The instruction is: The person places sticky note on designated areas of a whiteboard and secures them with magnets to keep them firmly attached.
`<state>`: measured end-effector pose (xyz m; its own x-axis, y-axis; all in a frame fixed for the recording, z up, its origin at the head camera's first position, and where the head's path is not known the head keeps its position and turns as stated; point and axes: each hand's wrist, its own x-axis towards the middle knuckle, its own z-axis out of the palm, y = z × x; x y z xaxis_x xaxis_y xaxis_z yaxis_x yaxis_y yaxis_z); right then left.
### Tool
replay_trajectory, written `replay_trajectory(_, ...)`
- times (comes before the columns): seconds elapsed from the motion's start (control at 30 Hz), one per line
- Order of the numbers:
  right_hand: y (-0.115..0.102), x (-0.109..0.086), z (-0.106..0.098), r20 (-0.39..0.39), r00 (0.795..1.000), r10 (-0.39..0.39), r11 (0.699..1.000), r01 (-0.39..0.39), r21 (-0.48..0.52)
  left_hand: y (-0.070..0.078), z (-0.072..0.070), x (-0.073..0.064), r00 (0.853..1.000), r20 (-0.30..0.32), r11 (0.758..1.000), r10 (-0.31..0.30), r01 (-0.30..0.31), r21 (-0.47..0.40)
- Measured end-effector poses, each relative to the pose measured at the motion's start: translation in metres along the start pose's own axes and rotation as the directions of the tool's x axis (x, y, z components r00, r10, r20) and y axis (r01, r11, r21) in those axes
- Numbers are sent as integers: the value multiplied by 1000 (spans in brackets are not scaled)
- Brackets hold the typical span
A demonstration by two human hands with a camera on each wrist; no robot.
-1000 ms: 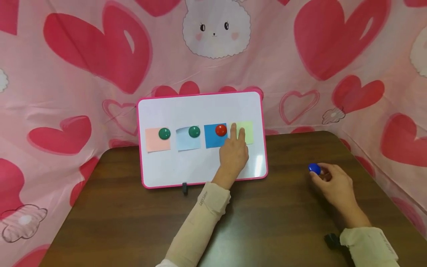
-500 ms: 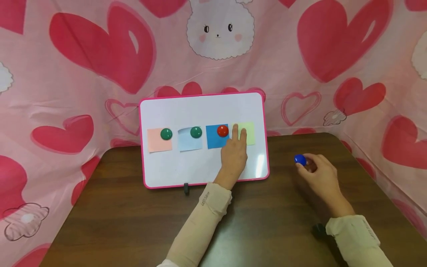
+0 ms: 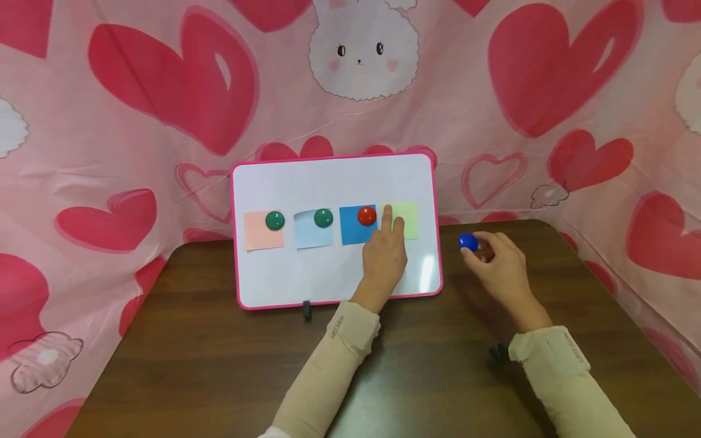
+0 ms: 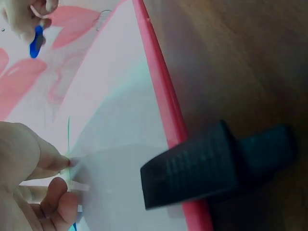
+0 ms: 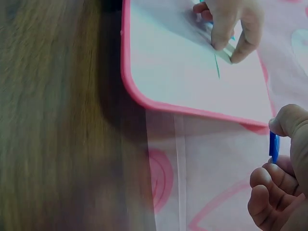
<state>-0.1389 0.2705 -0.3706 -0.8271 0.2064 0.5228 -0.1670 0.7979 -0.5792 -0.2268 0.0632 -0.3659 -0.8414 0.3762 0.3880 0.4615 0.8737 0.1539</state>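
Note:
My left hand [image 3: 385,258] presses a pale green paper note [image 3: 409,220] against the whiteboard [image 3: 306,274] with two extended fingers, the other fingers tucked under. My right hand [image 3: 502,267] pinches a round blue magnet [image 3: 468,242] between thumb and fingers, just right of the board's pink frame. In the right wrist view the blue magnet [image 5: 274,146] shows edge-on. Left of the green note hang a dark blue note [image 3: 353,234] with a red magnet [image 3: 367,216], a light blue note [image 3: 309,237] with a green magnet [image 3: 324,218], and a peach note [image 3: 260,238] with another green magnet [image 3: 275,220].
The whiteboard leans at the back of a dark wooden table [image 3: 208,365]. Behind and beside it hangs a pink cloth [image 3: 328,128] with hearts. A black camera piece sits under each wrist, the left one [image 3: 306,310] overlapping the board's lower edge.
My right hand has moved left and toward the back with the blue magnet, nearing the whiteboard's right edge. The left hand keeps its place on the green note.

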Motion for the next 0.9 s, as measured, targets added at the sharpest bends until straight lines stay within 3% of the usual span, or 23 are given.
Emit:
replay_trajectory(0.3,-19,19,22,36,999,9,1000,-10,22,-2,0,-1,1000,27,1000,4,-4,18)
replay_trajectory(0.53,-33,39,41,20,997,-68,997,68,27,-3,0,-1,998,65,1000,3,-2,-11)
replay_trajectory(0.73,-46,50,52,84,996,-8,1000,8,-2,-4,1,-1,997,79,999,9,-6,-43)
replay_trajectory(0.9,-50,59,61,78,997,6,1000,-4,-23,-8,2,0,997,65,997,35,-30,-76)
